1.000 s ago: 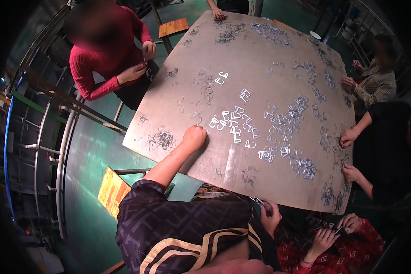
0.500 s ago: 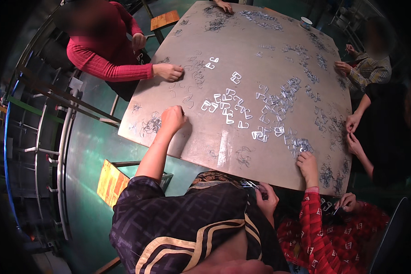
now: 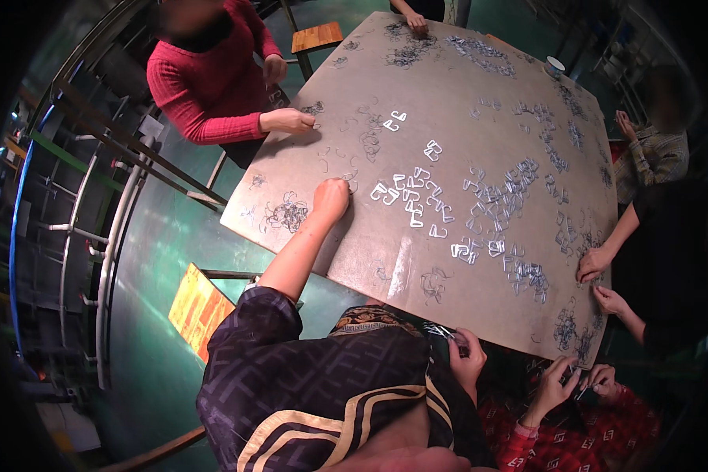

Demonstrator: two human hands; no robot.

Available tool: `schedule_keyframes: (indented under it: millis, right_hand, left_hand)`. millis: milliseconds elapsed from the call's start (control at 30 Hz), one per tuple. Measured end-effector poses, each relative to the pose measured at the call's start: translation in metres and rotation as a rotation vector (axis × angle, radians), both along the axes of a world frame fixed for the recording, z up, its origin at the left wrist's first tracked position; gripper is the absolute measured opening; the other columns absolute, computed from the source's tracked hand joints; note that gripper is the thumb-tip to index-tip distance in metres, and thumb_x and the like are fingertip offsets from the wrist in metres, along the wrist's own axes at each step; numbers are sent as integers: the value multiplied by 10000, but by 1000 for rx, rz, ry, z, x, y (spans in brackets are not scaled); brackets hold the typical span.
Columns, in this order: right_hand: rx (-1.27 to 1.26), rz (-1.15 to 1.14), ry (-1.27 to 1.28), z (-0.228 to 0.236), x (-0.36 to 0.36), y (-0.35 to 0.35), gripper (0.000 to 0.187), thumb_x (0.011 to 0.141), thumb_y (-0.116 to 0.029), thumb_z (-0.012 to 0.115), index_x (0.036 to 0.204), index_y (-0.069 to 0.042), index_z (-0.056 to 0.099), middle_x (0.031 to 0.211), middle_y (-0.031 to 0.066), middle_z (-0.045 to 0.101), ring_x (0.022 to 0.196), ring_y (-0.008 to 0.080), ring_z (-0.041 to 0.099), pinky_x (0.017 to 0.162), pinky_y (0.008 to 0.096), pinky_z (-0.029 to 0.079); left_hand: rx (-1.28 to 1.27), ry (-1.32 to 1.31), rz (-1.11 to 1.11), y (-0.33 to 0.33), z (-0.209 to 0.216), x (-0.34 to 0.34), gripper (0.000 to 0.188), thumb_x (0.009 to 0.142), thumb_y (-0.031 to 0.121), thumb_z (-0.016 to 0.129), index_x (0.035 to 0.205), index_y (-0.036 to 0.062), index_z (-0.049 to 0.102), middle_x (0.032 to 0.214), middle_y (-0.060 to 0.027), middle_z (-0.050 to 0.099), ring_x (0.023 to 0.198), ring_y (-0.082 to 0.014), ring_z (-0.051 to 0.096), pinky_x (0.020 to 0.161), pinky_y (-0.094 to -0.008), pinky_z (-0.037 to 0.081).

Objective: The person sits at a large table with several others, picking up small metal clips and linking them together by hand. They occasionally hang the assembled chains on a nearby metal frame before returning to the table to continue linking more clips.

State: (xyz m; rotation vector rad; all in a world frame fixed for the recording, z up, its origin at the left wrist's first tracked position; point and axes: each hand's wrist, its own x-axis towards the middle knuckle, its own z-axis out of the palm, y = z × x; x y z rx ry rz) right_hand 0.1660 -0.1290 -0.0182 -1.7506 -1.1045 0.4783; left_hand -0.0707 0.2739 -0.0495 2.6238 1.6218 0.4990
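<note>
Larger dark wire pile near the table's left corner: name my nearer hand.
Left: your left hand is just right of the pile; your right hand is farther, by the table edge.

- A thin, curled wire (image 3: 352, 182) lies on the tabletop (image 3: 362, 263) right by the left fingers (image 3: 343, 189); whether they touch or grip it cannot be told.
- Slim, bright silvery pieces (image 3: 440, 330) jut from the right fingers (image 3: 463, 340), held just off the tabletop's near edge, their full shape partly hidden.
- A loose, dark heap of wire curls (image 3: 285, 214) sits left of the left fingers, its strands tangled.
- More thin wire curls (image 3: 369, 134) straggle across the tabletop beyond the left fingers.
- Pale, flat hook-shaped pieces (image 3: 415, 191) lie scattered at varied angles to the right of the left fingers, some overlapping.
</note>
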Motion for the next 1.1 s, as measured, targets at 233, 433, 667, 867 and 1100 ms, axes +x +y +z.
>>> schedule_keyframes:
  millis: [233,433,667,867,1100]
  right_hand:
    - [3,-51,15,7,-4,1,231,767,45,677,996,29,651,850,150,692,754,226,693,711,311,531]
    - [42,-72,11,5,-6,2,251,758,50,690,1005,27,651,855,145,697,749,219,696,707,302,536]
    - [79,-72,23,-1,-9,1,280,760,42,697,1033,-4,650,853,134,699,748,214,695,705,301,541]
    - [52,-155,83,7,-10,8,303,781,21,694,1072,-22,622,832,129,687,742,221,684,703,317,538]
    - [76,-129,75,15,-9,9,342,781,16,700,1105,-24,598,845,129,684,755,229,687,696,316,538]
  left_hand:
    - [-85,278,97,6,0,62,171,803,82,561,774,50,727,841,-137,708,783,-297,701,683,-393,569]
    - [-154,354,138,17,16,63,203,860,97,534,894,69,732,907,-146,711,842,-287,704,693,-386,567]
    - [-258,231,149,9,32,74,245,732,221,675,892,41,720,900,-173,706,869,-322,692,738,-411,554]
    - [-939,-578,-701,-138,56,105,126,815,99,670,863,19,586,838,-67,592,785,-163,572,716,-293,465]
    - [-878,-577,-1030,-229,71,114,152,810,73,676,894,32,556,1013,-104,538,1042,-297,489,933,-365,375]
